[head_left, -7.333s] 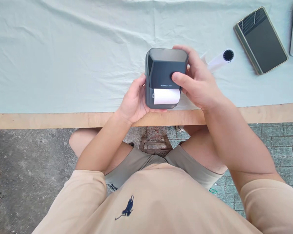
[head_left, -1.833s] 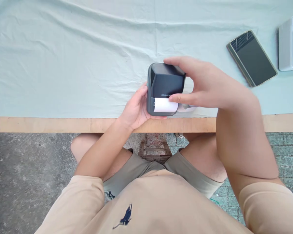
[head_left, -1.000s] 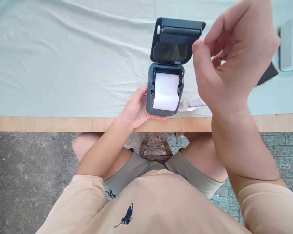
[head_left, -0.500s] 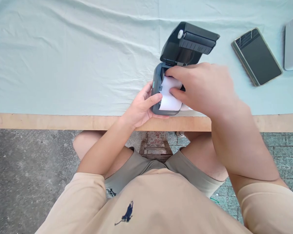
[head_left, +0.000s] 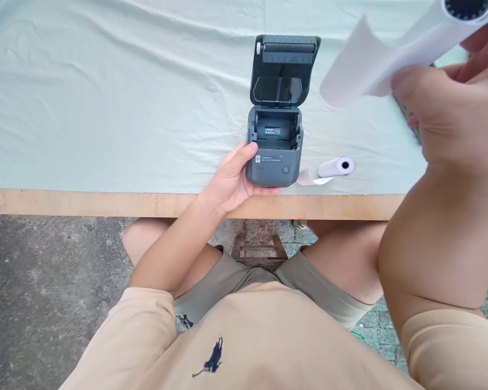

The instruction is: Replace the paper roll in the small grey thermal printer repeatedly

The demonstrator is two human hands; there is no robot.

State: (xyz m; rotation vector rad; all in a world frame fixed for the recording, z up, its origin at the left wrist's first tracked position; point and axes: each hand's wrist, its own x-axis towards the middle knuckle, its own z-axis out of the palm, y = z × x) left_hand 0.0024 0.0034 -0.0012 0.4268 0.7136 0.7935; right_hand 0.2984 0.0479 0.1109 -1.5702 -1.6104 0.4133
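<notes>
We find the printer (head_left: pixel 273 167) gripped by the left hand (head_left: pixel 232 181), over the cloth (head_left: pixel 126 108) near the wooden table edge (head_left: pixel 85 201). Its lid (head_left: pixel 282 70) stands raised, so opening, we judge, is complete; the bay (head_left: pixel 275 122) is as yet unfilled, the lid unclosed. Farther out, we see the right hand (head_left: pixel 463 103) gripping a paper roll (head_left: pixel 427 46); a second roll (head_left: pixel 330 167) lies beside the printer.

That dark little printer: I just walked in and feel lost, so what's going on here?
The person's left hand holds the printer, its lid standing open and its compartment showing. The right hand grips a white paper roll with a loose end, apart from the printer, toward the picture's upper right. A second roll lies on the pale cloth beside the printer.
</notes>
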